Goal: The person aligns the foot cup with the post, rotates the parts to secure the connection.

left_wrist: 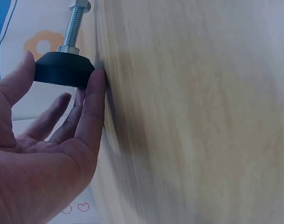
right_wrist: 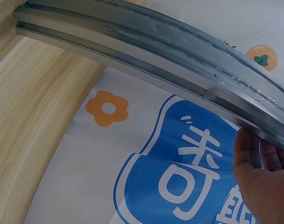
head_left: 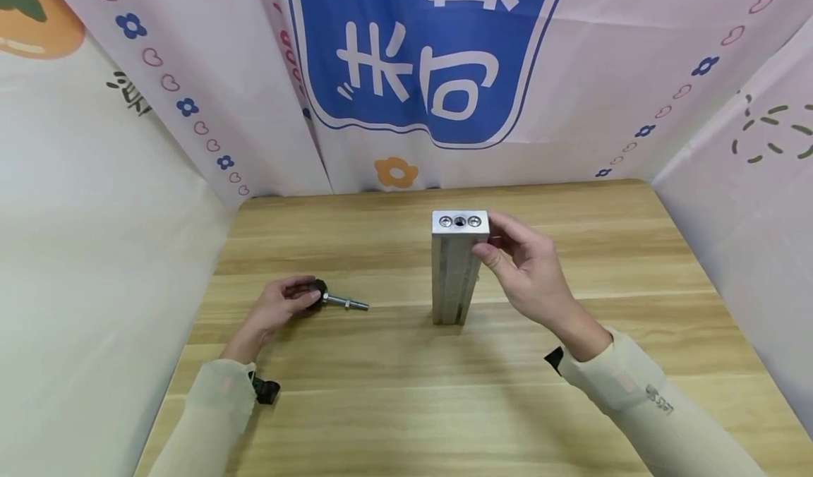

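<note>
**Left hand (head_left: 284,302) pinches a black foot (head_left: 315,292); right hand (head_left: 530,272) holds an upright metal profile (head_left: 452,279)**

In the head view, the grooved profile stands on end on the wooden table (head_left: 394,399), right of the foot and well apart from it. Its top plate (head_left: 460,231) shows two screws flanking a hole. The right thumb presses on the profile near the top, with fingers round its side — a pinch on the upper end. At the left, the other hand's thumb and fingers grip the foot's round base; a threaded rod (head_left: 358,305) points rightward from it, carrying nuts. Whether the base touches the table, I cannot tell. Both sleeves are pale, and behind the table hangs a printed cloth (head_left: 540,163).

In the left wrist view, thumb and index finger hold the base from opposite sides, while the remaining fingers are slightly spread beneath it. The rod rises from the base through a nut (left_wrist: 68,49).

In the right wrist view, the profile crosses diagonally — its grooves plain to see. Bent fingers (right_wrist: 243,147) sit against its edge at the lower right; the thumb is hidden there.
</note>
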Tool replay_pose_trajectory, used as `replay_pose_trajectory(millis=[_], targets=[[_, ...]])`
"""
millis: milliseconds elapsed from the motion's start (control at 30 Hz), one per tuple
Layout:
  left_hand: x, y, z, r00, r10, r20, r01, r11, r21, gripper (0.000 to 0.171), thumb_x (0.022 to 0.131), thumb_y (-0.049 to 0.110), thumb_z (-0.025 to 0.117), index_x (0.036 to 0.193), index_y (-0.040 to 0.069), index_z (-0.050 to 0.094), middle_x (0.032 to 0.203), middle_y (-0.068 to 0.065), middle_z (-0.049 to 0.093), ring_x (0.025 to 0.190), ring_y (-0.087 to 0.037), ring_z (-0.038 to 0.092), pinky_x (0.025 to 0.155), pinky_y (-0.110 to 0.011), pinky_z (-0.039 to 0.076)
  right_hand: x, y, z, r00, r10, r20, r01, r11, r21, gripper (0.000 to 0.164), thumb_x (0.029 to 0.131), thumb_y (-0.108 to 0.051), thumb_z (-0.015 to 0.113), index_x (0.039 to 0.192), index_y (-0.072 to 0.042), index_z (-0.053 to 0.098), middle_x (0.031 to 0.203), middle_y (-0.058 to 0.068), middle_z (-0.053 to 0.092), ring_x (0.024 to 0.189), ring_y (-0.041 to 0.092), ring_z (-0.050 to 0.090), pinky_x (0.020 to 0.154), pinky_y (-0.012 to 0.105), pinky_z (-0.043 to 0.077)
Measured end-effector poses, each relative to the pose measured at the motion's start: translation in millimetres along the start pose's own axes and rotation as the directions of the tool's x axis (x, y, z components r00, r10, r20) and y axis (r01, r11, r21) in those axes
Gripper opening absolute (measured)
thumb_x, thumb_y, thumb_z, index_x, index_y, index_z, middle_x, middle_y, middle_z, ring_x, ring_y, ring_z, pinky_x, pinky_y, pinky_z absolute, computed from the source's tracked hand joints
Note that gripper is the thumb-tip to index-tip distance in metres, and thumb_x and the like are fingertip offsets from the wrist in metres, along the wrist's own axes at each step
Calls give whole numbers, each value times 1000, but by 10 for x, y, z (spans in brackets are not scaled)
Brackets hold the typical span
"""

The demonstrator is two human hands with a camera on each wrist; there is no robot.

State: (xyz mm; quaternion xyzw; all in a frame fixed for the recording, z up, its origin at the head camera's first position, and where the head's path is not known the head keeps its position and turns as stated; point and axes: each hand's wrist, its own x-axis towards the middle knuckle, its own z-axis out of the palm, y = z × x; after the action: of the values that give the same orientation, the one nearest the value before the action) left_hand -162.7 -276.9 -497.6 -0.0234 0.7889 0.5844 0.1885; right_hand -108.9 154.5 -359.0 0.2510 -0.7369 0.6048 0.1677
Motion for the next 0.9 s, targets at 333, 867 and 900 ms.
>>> replay_pose_trajectory(millis=[333,867,900], targets=[[-61,12,10,1000,-9,-22,8,999,-31,64,101,12,70,153,-11,42,134,-16,63,98,6,67,82,-21,61,-14,-3,-1,1000,-2,-3,2,1000,-3,42,93,10,69,134,12,62,120,24,70,101,9,67,89,18,58],[-115,47,-34,995,0,-100,-5,999,-50,60,97,10,74,147,-11,47,139,-22,58,96,5,68,83,-23,62,-19,4,-6,1000,5,3,-5,1000,-17,41,96,3,69,136,10,62,121,24,70,99,12,67,87,17,58],[-117,44,-37,995,1,-105,-7,999,-53,60,97,10,74,147,-10,47,139,-21,58,96,4,68,83,-23,62,-19,5,-5,1000,5,4,-5,1000,-16,41,96,4,69,137,10,62,121,24,70,100,12,67,87,17,58]])
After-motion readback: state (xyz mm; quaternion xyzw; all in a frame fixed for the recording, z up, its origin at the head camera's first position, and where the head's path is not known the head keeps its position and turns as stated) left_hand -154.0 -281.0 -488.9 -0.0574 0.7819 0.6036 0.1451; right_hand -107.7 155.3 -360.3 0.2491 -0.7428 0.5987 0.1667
